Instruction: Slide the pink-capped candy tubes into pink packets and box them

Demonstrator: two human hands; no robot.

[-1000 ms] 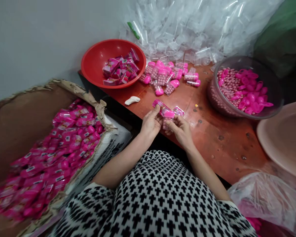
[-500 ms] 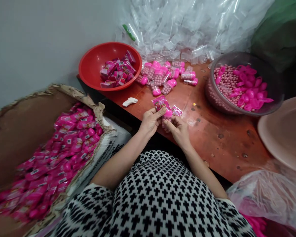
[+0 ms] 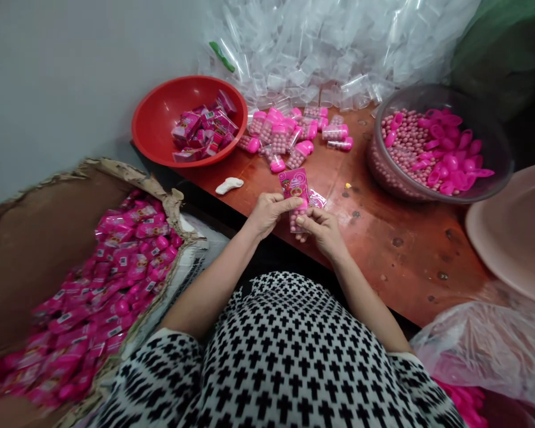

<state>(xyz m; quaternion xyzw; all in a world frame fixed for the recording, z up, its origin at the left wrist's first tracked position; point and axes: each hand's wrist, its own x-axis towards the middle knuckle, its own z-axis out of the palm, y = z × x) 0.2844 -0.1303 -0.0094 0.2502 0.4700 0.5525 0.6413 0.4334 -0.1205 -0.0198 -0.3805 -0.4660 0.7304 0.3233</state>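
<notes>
Reddish table [image 3: 383,261], left hand [image 3: 267,213] and right hand [image 3: 323,230] gripping pink sleeve [image 3: 294,183], seemingly over a candy tube [image 3: 296,221]

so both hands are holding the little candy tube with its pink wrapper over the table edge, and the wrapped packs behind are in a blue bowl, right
Not quite: the head view shows the bowl is red, not blue. The rest holds: the left hand and right hand hold the candy tube with its pink wrapper over the table edge.
</notes>
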